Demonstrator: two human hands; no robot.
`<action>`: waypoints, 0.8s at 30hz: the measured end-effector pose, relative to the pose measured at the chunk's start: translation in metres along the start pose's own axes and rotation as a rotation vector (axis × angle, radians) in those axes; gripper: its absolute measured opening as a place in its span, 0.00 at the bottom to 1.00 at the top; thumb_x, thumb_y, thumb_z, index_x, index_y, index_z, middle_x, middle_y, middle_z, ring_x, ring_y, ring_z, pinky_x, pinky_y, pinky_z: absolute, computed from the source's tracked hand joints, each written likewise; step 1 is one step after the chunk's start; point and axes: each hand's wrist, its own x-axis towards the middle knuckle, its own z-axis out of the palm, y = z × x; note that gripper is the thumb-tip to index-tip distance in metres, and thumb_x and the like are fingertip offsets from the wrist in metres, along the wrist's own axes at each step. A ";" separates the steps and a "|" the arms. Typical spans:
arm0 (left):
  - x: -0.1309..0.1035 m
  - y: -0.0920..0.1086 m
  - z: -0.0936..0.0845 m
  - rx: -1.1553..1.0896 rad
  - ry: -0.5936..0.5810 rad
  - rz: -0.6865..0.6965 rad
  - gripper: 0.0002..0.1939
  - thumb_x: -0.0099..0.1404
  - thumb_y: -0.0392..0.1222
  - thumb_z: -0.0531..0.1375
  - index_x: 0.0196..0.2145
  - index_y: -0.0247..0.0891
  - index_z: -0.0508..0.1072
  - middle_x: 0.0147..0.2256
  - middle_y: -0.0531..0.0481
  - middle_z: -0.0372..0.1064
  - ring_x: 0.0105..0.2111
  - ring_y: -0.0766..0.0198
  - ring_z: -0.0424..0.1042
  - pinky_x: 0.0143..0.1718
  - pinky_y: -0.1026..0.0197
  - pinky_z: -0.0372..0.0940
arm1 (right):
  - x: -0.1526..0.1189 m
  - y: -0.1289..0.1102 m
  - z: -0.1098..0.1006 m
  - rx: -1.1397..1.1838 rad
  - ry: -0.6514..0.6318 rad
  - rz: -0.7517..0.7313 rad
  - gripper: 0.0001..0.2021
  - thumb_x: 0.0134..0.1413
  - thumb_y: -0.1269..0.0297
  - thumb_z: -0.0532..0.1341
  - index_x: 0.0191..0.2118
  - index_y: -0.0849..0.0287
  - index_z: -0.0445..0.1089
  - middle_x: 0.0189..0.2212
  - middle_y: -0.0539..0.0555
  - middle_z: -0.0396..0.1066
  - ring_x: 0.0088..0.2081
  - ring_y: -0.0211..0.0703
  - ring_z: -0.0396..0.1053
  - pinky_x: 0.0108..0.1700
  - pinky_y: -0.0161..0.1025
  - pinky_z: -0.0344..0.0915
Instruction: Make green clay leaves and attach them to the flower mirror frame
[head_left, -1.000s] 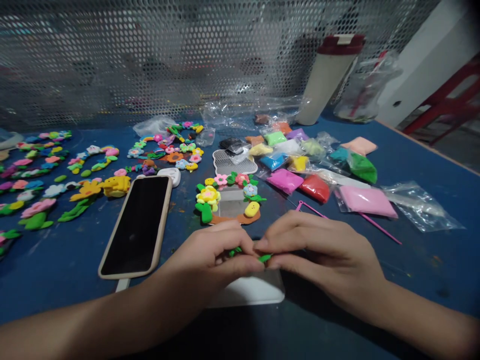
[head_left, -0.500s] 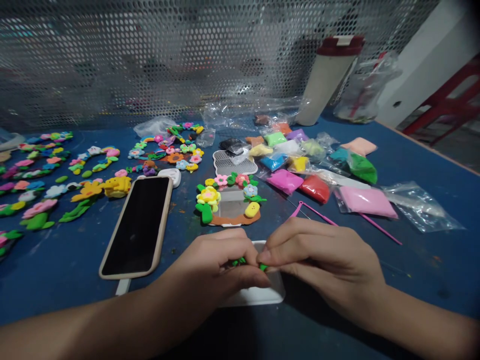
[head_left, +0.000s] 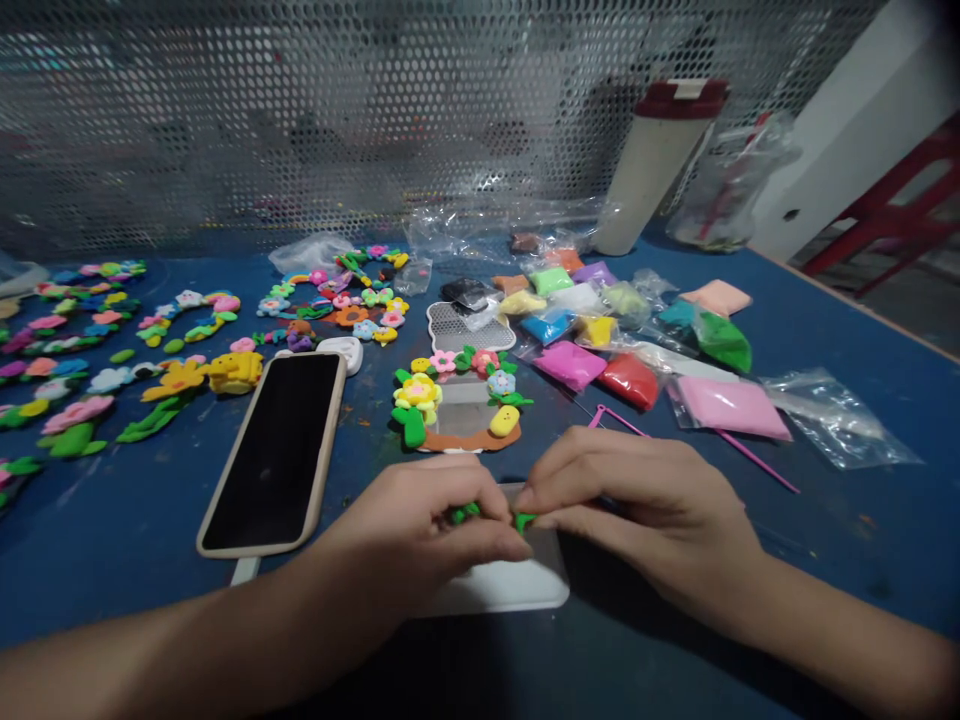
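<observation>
Far L: clay flowers (head_left: 180, 378) off to side, prob. for elbow room. Phone (head_left: 274, 455) flat, cabled. L hand (head_left: 427, 510) curled nearly closed, thumb + index on green clay (head_left: 523, 522); one pc or two, can't tell, fingers in way. Clay-trimmed frame (head_left: 465, 441) just beyond, likely for easy view. R hand (head_left: 637, 500) pinched on clay's end, tips near L's, low over white board (head_left: 517, 592), prob. for steadiness. Clay packets (head_left: 570, 363) behind, within reach.
</observation>
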 end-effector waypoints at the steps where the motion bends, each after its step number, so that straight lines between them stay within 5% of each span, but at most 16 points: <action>1: 0.000 0.000 -0.005 0.026 0.033 0.011 0.07 0.59 0.40 0.60 0.24 0.39 0.72 0.24 0.58 0.66 0.26 0.69 0.64 0.27 0.69 0.55 | 0.000 0.002 0.000 -0.001 -0.015 0.030 0.06 0.58 0.69 0.60 0.34 0.58 0.74 0.29 0.52 0.75 0.31 0.36 0.72 0.33 0.32 0.68; 5: -0.002 -0.001 -0.020 0.232 0.211 0.083 0.12 0.61 0.47 0.58 0.24 0.40 0.69 0.21 0.58 0.62 0.19 0.70 0.60 0.20 0.68 0.51 | -0.002 0.010 0.000 -0.005 -0.147 0.144 0.05 0.57 0.69 0.61 0.33 0.58 0.75 0.31 0.52 0.74 0.33 0.37 0.72 0.36 0.33 0.68; 12: -0.013 0.000 -0.006 0.892 -0.104 0.161 0.14 0.56 0.43 0.66 0.21 0.37 0.65 0.22 0.54 0.62 0.17 0.68 0.57 0.18 0.63 0.42 | -0.001 0.013 0.005 -0.029 -0.215 0.207 0.04 0.55 0.72 0.62 0.33 0.61 0.75 0.31 0.53 0.72 0.33 0.36 0.70 0.35 0.32 0.66; 19: -0.004 -0.015 0.002 1.097 -0.006 0.372 0.17 0.58 0.51 0.64 0.22 0.37 0.65 0.21 0.54 0.59 0.19 0.66 0.56 0.18 0.62 0.38 | -0.001 0.011 0.008 -0.052 -0.190 0.232 0.05 0.54 0.73 0.62 0.31 0.61 0.75 0.29 0.52 0.70 0.32 0.36 0.69 0.34 0.32 0.64; 24: 0.004 -0.015 0.001 1.156 -0.117 0.312 0.16 0.62 0.51 0.61 0.25 0.36 0.66 0.24 0.52 0.63 0.22 0.64 0.62 0.18 0.63 0.38 | -0.002 0.010 0.011 -0.124 -0.172 0.154 0.07 0.54 0.77 0.61 0.31 0.62 0.75 0.29 0.52 0.69 0.32 0.36 0.69 0.34 0.30 0.64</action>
